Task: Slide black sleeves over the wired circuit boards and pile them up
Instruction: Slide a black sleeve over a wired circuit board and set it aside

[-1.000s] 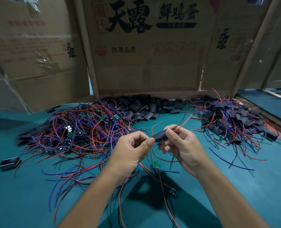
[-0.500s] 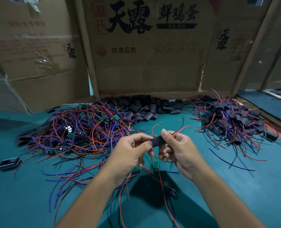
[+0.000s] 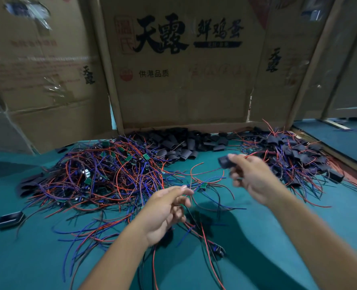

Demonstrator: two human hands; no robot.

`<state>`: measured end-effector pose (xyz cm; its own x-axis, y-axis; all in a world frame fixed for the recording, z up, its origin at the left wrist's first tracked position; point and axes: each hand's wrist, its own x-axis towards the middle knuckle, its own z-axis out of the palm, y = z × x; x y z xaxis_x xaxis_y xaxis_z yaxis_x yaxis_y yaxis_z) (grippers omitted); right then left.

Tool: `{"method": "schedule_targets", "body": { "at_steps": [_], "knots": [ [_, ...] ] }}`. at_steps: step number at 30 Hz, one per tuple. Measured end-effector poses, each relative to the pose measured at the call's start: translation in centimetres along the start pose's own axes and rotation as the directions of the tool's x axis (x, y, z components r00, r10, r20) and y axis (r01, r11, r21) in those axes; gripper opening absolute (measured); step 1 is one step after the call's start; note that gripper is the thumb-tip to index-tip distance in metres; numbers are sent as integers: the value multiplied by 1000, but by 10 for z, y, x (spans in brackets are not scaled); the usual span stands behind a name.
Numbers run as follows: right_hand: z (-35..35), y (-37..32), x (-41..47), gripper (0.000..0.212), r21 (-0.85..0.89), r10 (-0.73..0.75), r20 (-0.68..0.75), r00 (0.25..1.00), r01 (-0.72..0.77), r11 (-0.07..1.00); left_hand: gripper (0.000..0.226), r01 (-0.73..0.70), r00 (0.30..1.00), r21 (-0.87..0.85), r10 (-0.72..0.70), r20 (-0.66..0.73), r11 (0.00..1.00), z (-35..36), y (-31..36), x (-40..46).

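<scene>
My right hand [image 3: 250,176], blurred by motion, pinches a black-sleeved board [image 3: 225,161] with red wire trailing, held above the table left of the sleeved pile [image 3: 294,155]. My left hand [image 3: 165,212] hovers lower at centre, fingers loosely curled around thin red and black wires [image 3: 194,225] that run down to the table. A tangle of bare green boards with red and blue wires [image 3: 102,174] lies at left. Loose black sleeves [image 3: 184,144] are heaped at the back centre. One green board [image 3: 203,185] lies between my hands.
Upright cardboard panels [image 3: 181,76] wall off the back and sides of the green table [image 3: 278,237]. A small black box [image 3: 9,219] sits at the far left. A wooden strip [image 3: 340,158] edges the table on the right.
My hands have separated. The right hand carried the sleeved board up and to the right toward the sleeved pile; the left hand let go of the sleeve and dropped lower.
</scene>
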<state>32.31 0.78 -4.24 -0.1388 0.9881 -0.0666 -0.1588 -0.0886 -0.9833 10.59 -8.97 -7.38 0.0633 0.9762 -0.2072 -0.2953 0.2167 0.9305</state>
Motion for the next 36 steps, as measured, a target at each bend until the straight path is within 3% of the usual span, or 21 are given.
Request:
{"method": "schedule_targets", "body": {
  "at_steps": [7, 9, 11, 12, 14, 16, 17, 18, 20, 21, 23, 28, 34, 36],
  "knots": [
    [-95, -57, 85, 24, -104, 51, -394, 918, -100, 990, 19, -28, 990, -51, 21, -136, 998, -6, -1, 8],
    [-112, -69, 97, 35, -130, -23, -575, 818, -64, 989, 20, -32, 987, -50, 23, -159, 998, -10, -1, 11],
    [-114, -69, 102, 50, -276, -127, -738, 663, -125, 953, 20, -48, 981, -62, 35, -188, 997, -14, -1, 14],
    [-102, -64, 100, 49, -428, -229, -728, 646, -167, 888, 20, -65, 978, -68, 50, -202, 996, -15, -1, 15],
    [-58, -41, 96, 27, -712, -402, -455, 794, -54, 700, 21, -112, 969, -66, 95, -230, 991, -19, -1, 18],
    [-4, -13, 95, 15, -855, -385, -92, 918, 125, 503, 23, -149, 950, 54, 158, -269, 987, -22, -2, 19],
    [19, 0, 97, 15, -894, -340, 31, 940, 178, 411, 25, -158, 932, 228, 221, -288, 961, -24, -3, 19],
    [37, 11, 102, 17, -917, -291, 117, 950, 216, 337, 29, -153, 907, 488, 319, -277, 859, -27, -4, 19],
    [60, 26, 119, 22, -939, -203, 179, 963, 229, 258, 34, -92, 866, 909, 484, -129, 407, -33, -10, 17],
    [67, 30, 126, 27, -950, -171, 175, 970, 211, 228, 33, -57, 858, 972, 509, -70, 229, -33, -11, 15],
    [74, 35, 141, 43, -975, -112, 148, 983, 164, 152, 32, -24, 856, 997, 516, -18, 74, -32, -12, 16],
    [72, 49, 163, 73, -978, 14, 188, 982, 185, 100, 35, -2, 866, 1000, 501, 5, -6, -32, -6, 15],
    [73, 60, 166, 39, -978, -226, 207, 952, 193, -83, 39, 2, 867, 999, 498, 18, -40, -24, -10, 13],
    [74, 56, 157, 38, -985, -287, 174, 942, 169, -44, 41, 1, 852, 1000, 524, 4, -9, -26, -7, 12]
  ]
}}
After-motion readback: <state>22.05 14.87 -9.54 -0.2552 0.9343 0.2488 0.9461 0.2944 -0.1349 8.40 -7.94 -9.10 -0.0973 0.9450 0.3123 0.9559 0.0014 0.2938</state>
